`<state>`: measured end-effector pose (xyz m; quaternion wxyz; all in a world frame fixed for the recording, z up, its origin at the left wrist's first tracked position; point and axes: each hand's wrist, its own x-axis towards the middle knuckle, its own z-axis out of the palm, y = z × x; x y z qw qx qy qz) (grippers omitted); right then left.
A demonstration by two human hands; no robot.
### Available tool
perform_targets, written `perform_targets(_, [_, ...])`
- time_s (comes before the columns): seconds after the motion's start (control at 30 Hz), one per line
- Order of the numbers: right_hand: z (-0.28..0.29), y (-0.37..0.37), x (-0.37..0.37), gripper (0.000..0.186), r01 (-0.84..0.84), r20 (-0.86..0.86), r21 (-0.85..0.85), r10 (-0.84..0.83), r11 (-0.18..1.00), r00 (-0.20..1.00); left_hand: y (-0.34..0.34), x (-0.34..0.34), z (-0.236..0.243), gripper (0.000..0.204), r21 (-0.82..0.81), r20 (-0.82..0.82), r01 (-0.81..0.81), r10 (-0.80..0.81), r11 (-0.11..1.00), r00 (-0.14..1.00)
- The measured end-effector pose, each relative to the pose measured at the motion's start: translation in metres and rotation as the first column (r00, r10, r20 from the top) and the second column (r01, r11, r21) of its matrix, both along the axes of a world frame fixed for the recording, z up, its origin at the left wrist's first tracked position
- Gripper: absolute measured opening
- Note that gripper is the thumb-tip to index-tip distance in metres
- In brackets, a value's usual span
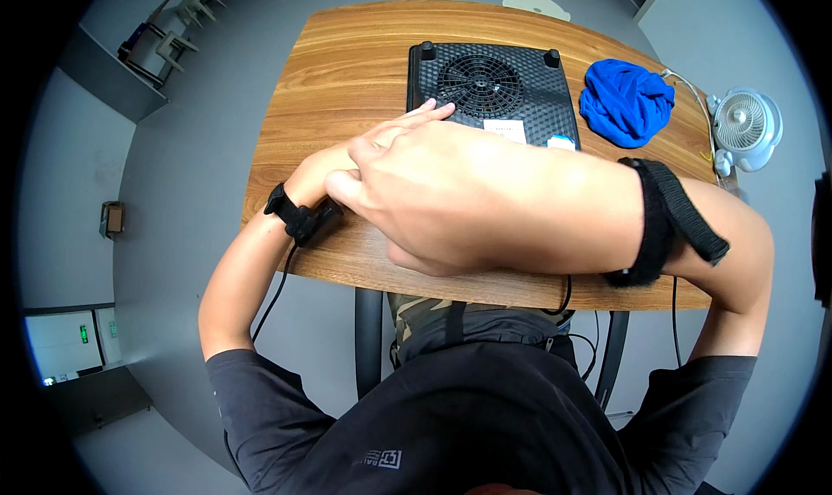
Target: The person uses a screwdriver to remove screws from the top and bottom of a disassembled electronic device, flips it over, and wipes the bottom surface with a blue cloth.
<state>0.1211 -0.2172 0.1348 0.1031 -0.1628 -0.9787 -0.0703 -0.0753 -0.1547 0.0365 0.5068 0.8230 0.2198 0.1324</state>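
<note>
A black cooling pad (536,92) with a round fan grille, rubber feet and white labels lies on the wooden table (321,61). My left hand (392,129) reaches to the pad's near left part, its visible fingertips stretched out on or just over it. My right hand (451,192) crosses in front of it, close to the camera, with curled fingers that hide much of the left hand and the pad's near edge; what they grip, if anything, is hidden. A black strap with a small device (303,224) is on my left wrist, another strap (646,222) on my right.
A crumpled blue cloth (626,103) sits right of the pad. A small light-blue fan (744,122) with a cable stands at the table's right edge. Pale stools (195,9) are at the back left, and a small brown box (113,219) is on the left.
</note>
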Motion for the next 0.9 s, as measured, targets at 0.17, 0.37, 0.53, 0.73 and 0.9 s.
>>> perform_targets(0.17, [0.014,0.002,0.008,0.023,-0.020,0.169,-0.144,0.044,0.989,0.985,-0.001,0.003,0.000,0.087,-0.088,0.024,-0.038,0.040,0.995,0.999])
perform_targets(0.37, [-0.003,0.003,0.003,0.026,-0.015,0.070,-0.116,0.023,0.993,0.997,0.011,0.008,-0.016,0.092,0.100,-0.090,-0.034,0.044,0.994,0.995])
perform_targets(0.53, [0.004,-0.003,0.002,0.029,0.004,0.035,0.000,-0.004,1.000,0.999,0.002,-0.002,-0.007,0.090,0.013,0.038,-0.014,0.013,1.000,0.999])
perform_targets(0.73, [0.022,-0.005,0.004,0.027,0.007,0.125,-0.170,0.014,0.985,0.992,0.000,0.011,0.014,0.089,0.000,-0.049,-0.019,0.019,1.000,0.999])
perform_targets(0.9, [0.014,-0.004,-0.006,0.028,0.040,0.160,-0.181,-0.011,0.983,0.987,0.011,0.005,-0.013,0.090,0.119,-0.114,-0.025,0.039,0.993,0.993])
